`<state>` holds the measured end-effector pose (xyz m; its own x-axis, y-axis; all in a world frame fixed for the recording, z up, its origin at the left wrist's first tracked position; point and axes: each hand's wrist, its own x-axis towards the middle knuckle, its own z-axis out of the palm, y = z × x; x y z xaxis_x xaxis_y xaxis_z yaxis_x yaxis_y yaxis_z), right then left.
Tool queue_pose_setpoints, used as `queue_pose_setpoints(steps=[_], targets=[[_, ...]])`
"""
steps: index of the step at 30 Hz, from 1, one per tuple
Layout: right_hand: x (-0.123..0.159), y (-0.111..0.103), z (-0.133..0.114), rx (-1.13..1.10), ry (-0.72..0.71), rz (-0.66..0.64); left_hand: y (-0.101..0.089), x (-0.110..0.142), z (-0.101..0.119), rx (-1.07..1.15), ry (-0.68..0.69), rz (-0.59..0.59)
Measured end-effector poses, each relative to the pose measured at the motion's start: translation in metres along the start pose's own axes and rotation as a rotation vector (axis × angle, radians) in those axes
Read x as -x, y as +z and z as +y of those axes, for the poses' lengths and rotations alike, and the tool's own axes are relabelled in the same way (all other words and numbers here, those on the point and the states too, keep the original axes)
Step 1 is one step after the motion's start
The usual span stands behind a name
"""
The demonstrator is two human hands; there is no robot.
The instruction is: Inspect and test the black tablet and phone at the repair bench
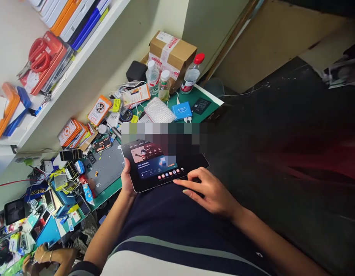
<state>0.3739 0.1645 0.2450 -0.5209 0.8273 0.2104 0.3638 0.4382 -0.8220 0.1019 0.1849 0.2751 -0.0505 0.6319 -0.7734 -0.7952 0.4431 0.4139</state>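
A black tablet (150, 183) with a lit screen of app tiles and a row of round icons lies tilted in front of my body. My left hand (128, 176) grips its left edge, thumb on the front and the other fingers hidden behind. At the tablet's lower edge, my right hand (207, 189) hovers with its index finger stretched out and the fingers apart. Whether that fingertip touches the edge I cannot tell. Blurred blocks cover the upper part of the tablet.
A green-topped workbench (108, 193) runs along the wall, crowded with phone parts, boxes and a grey mat (107, 168). Bottles and a cardboard box (177, 53) stand at its far end. Red scissors (39, 57) lie on the shelf. Another person's hands (41, 255) are at lower left.
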Motion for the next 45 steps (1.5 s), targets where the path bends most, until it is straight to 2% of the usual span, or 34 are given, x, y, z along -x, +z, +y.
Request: queue_pose_setpoints(steps=[3, 7, 9, 11, 13, 15, 17, 20, 23, 25, 27, 30, 34, 37, 45], targets=[[-0.009, 0.002, 0.003, 0.029, 0.019, -0.037, 0.003, 0.000, 0.002, -0.009, 0.004, -0.013], [-0.014, 0.003, 0.006, 0.125, 0.211, 0.096, 0.004, 0.002, 0.004, -0.002, 0.018, 0.038], [-0.012, 0.002, 0.007, 0.099, 0.179, 0.122, 0.002, 0.003, 0.004, 0.012, 0.018, 0.073], [-0.010, 0.001, 0.007, 0.045, 0.064, 0.066, 0.001, 0.005, 0.003, 0.022, 0.017, 0.072], [-0.010, 0.000, 0.004, 0.021, 0.008, 0.005, 0.001, 0.007, 0.002, 0.020, 0.020, 0.052], [-0.012, 0.000, 0.002, 0.038, 0.054, 0.017, 0.003, 0.010, 0.000, 0.016, 0.029, 0.040], [-0.016, -0.001, 0.005, 0.061, 0.147, 0.105, 0.004, 0.013, -0.001, 0.018, 0.034, 0.037], [-0.026, -0.002, 0.033, 0.049, 0.315, 0.316, 0.003, 0.017, -0.002, 0.031, 0.024, 0.033], [-0.047, -0.006, 0.091, -0.013, 0.589, 0.531, -0.002, 0.020, -0.004, 0.052, 0.012, 0.039], [-0.068, -0.007, 0.135, -0.023, 0.782, 0.573, -0.006, 0.023, -0.006, 0.059, 0.001, 0.044], [-0.091, -0.006, 0.170, 0.046, 0.851, 0.507, -0.009, 0.025, -0.007, 0.055, 0.011, 0.053], [-0.122, 0.005, 0.196, 0.178, 0.904, 0.342, -0.011, 0.031, -0.009, 0.049, 0.051, 0.065], [-0.146, 0.025, 0.206, 0.321, 0.974, 0.182, -0.011, 0.040, -0.012, 0.068, 0.080, 0.089], [-0.152, 0.033, 0.214, 0.348, 1.006, 0.135, -0.013, 0.046, -0.014, 0.107, 0.092, 0.120], [-0.153, 0.014, 0.231, 0.338, 0.937, 0.104, -0.024, 0.054, -0.020, 0.133, 0.132, 0.073]])
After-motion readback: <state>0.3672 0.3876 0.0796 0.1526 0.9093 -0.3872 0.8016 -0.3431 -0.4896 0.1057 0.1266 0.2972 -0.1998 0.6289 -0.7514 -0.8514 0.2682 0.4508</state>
